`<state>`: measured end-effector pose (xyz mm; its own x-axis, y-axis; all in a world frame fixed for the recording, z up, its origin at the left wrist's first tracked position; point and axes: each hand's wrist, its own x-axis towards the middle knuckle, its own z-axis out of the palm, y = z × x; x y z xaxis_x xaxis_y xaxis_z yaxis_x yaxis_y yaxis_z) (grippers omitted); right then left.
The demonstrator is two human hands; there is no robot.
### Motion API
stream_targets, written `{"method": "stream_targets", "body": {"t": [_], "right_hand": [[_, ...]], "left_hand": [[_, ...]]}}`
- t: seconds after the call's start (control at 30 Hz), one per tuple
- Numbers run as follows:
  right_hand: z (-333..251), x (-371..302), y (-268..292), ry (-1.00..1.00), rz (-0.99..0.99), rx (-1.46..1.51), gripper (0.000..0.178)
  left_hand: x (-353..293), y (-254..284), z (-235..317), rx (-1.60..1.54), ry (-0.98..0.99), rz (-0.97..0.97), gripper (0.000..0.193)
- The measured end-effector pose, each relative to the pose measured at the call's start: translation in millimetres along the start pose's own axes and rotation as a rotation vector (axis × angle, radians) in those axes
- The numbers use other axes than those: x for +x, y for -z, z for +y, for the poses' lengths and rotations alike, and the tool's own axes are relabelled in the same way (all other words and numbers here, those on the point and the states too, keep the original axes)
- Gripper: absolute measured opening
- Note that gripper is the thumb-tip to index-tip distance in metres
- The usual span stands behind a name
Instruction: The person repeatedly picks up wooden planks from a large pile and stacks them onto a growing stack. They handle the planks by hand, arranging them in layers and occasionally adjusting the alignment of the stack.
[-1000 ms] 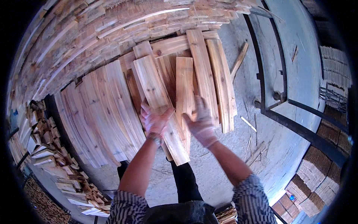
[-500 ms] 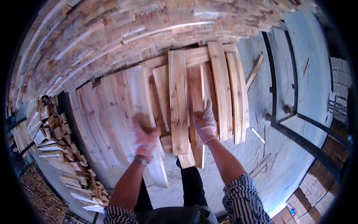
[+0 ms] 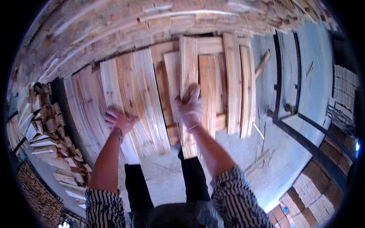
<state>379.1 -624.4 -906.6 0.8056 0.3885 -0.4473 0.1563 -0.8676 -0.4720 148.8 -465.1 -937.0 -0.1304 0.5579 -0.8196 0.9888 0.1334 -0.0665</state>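
Rows of flat wooden boards lie side by side in front of me. My left hand (image 3: pixel 121 121), gloved, lies across a pale board (image 3: pixel 110 81) on the left, its fingers at one edge and its thumb toward the other. That board overlaps the planks beneath, and its near end sticks out toward my leg. My right hand (image 3: pixel 190 108), also gloved, grips a long board (image 3: pixel 188 60) in the middle, which rests on top of others. Just right of it lies an orange-brown board (image 3: pixel 207 87). The undersides of both held boards are hidden.
A tall stack of lumber (image 3: pixel 159 19) runs along the far side. Offcuts (image 3: pixel 49 133) are heaped at the left. Two more boards (image 3: pixel 233 83) lie right of my right hand, before a dark metal frame (image 3: pixel 279 91). Thin scraps lie on the grey floor (image 3: pixel 232 159).
My left hand has moved left with the pale board, which now lies over the left planks. My right hand has shifted left onto the middle long board. The view has also shifted slightly.
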Motion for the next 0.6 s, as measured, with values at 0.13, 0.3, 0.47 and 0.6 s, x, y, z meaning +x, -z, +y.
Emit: {"method": "stream_targets", "body": {"t": [0.13,0.3,0.47,0.6], "right_hand": [[-1,-35,37,0.039,-0.152,0.054,0.081],[-4,-67,-15,-0.017,-0.126,-0.351,0.110],[-5,-61,8,0.114,-0.046,-0.149,0.087],[-17,-48,-1,0.228,-0.004,-0.090,0.079]], "left_hand": [[-5,-8,-15,0.080,0.054,0.082,0.144],[-10,-5,-5,0.108,0.033,0.086,0.145],[-21,-3,-6,0.072,0.069,0.044,0.146],[-13,-8,-6,0.088,0.073,0.040,0.145]]}}
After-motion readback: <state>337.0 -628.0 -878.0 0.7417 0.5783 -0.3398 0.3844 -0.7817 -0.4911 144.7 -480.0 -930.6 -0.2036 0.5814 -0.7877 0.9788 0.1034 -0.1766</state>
